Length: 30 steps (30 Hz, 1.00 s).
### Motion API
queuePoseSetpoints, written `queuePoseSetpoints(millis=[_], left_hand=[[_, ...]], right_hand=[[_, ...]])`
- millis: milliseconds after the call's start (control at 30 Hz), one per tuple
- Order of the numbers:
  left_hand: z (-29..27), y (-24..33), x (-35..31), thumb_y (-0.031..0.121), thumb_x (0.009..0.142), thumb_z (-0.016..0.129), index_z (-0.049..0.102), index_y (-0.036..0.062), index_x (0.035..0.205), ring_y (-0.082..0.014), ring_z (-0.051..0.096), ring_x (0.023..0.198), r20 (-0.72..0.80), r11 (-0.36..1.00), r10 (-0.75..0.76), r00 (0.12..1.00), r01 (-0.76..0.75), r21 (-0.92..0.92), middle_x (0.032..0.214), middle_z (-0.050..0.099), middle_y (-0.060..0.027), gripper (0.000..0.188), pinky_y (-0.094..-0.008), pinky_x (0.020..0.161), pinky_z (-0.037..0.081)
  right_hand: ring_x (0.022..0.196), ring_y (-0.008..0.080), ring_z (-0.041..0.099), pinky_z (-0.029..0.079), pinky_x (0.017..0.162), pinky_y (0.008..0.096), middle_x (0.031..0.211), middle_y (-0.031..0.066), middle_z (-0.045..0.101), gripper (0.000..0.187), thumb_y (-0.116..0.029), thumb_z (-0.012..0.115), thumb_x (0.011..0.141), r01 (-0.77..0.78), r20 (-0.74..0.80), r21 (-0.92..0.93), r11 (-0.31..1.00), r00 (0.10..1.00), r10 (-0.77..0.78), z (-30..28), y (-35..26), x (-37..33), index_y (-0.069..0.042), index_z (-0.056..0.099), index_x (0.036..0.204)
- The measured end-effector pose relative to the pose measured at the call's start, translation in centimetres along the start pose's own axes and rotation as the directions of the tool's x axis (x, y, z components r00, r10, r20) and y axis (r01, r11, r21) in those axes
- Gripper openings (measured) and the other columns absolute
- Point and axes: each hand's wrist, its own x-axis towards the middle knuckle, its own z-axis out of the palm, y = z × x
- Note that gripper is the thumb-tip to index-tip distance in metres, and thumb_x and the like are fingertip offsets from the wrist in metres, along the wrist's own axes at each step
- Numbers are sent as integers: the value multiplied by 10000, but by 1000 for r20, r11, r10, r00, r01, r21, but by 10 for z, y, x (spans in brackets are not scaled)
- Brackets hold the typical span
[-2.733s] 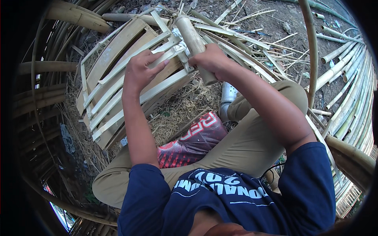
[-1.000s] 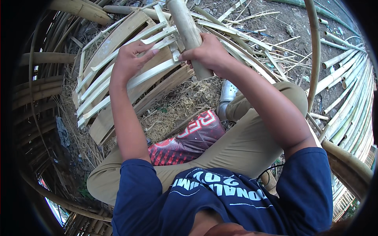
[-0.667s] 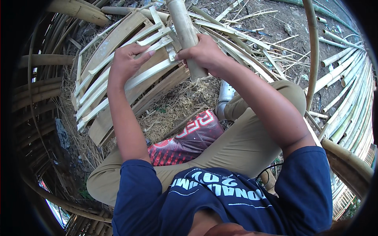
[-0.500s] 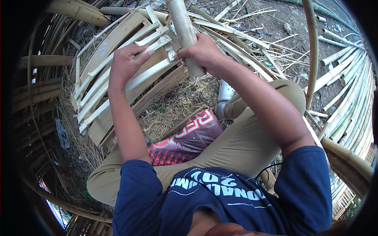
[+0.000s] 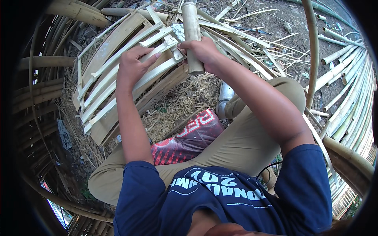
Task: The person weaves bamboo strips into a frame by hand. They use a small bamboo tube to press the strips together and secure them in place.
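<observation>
The right hand is wrapped closed around a short bamboo tube, fingers curled fully about its lower half; the tube stands close to upright in view, long axis running from the cut upper end near the top edge down to the lower end just below the fist. The left hand lies on a bundle of split bamboo slats, fingers bent over 1 slat and the thumb spread; whether it grips or only presses cannot be told. The slats run diagonally, from lower left to upper right, their upper ends meeting the tube beside the right hand. Below them lies dry straw. A red printed bag, with white lettering and a dark patch, lies flat against the bent leg in khaki trousers. A grey metal cylinder shows just beyond the knee, partly hidden by it. Long bamboo poles are stacked along the right side, and loose bamboo strips cover the ground beyond the hands. A curved pole crosses in front of the right-hand stack.
</observation>
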Motion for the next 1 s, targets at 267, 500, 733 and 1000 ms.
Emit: queuePoseSetpoints(millis=[267,500,733,1000], left_hand=[[6,-8,3,229,869,847,793,4,1066,-210,746,931,22,996,-83,996,82,28,1018,782,-131,305,-311,871,552],[10,-13,1,220,869,850,791,5,1085,-192,741,953,30,995,-97,995,97,-4,1043,782,-127,311,-303,889,546],[28,-15,-5,263,833,863,793,22,1054,-281,750,917,-70,1000,6,998,-5,13,1007,770,-149,335,-356,828,563],[52,-6,-7,386,847,829,801,80,1079,-285,732,928,-161,992,-13,987,33,121,1040,766,-88,385,-364,808,552]], right_hand=[[883,288,729,689,663,384,1092,196,652,645,-68,889,769,28,58,17,999,998,-29,1,-7,-11,106,493,1247],[887,304,736,686,633,402,1114,219,654,673,-21,905,725,55,62,-31,998,997,-53,0,-7,-12,108,503,1250],[844,292,731,670,619,394,1092,224,659,661,-29,914,702,145,-21,-179,973,988,-152,-6,12,15,109,517,1212],[735,257,721,640,598,383,978,173,660,617,-48,927,700,127,-129,-269,955,978,-167,-21,12,26,72,532,1159]])
